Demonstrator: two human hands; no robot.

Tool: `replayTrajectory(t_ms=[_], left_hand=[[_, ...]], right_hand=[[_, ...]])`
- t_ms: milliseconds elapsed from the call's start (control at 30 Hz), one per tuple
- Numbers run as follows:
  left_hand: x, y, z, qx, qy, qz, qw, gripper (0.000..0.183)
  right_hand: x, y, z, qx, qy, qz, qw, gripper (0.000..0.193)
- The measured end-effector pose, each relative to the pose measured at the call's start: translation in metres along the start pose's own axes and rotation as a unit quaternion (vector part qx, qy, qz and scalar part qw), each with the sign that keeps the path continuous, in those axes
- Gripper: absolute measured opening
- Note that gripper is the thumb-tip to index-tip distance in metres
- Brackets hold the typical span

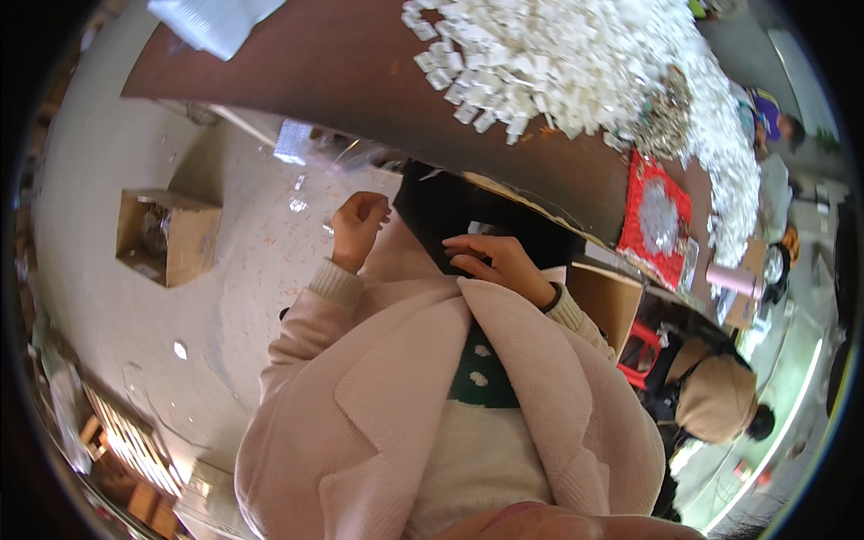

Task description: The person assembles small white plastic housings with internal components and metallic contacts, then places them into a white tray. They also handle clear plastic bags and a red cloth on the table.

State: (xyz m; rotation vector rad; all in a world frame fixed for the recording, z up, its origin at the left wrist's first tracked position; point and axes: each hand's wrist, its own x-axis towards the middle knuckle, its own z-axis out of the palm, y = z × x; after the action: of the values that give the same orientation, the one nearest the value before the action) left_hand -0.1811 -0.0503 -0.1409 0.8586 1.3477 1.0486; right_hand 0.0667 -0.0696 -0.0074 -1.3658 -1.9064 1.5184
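Observation:
My left hand (358, 229) is raised in front of the table edge, above the pale floor. Its fingers curl in toward the thumb, and nothing shows in them. My right hand (506, 265) hovers over my dark-clad lap, its fingers stretched out and slightly apart, holding nothing. Neither hand touches the brown table (315, 76). A large heap of small white plastic pieces (558, 54) covers the table's far right side. Near its front edge, a red mat (652, 216) carries a pile of clear pieces (659, 216).
An open cardboard box (168, 236) stands on the littered floor at left. A white plastic tray (216, 22) lies on the table's far left. A pink bottle (735, 280) stands at right. Beside a red stool (639, 354), a person in brown (715, 389) bends over; another person (769, 117) sits farther off.

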Motion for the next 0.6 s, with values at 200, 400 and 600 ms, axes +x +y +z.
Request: replayTrajectory(t_ms=[200, 400, 600], left_hand=[[0.011, 0.043, -0.012, -0.041, 0.101, 0.163, 0.98, 0.012], [0.088, 0.153, -0.117, 0.157, 0.321, 0.436, 0.826, 0.082], [0.185, 0.214, -0.174, 0.268, 0.319, 0.371, 0.83, 0.144]], right_hand=[[-0.016, 0.013, 0.002, 0.018, 0.04, 0.019, 0.999, 0.028], [-0.013, 0.014, 0.0, 0.046, 0.026, 0.007, 0.999, 0.029], [-0.008, 0.018, 0.004, 0.075, 0.017, 0.039, 0.996, 0.027]])
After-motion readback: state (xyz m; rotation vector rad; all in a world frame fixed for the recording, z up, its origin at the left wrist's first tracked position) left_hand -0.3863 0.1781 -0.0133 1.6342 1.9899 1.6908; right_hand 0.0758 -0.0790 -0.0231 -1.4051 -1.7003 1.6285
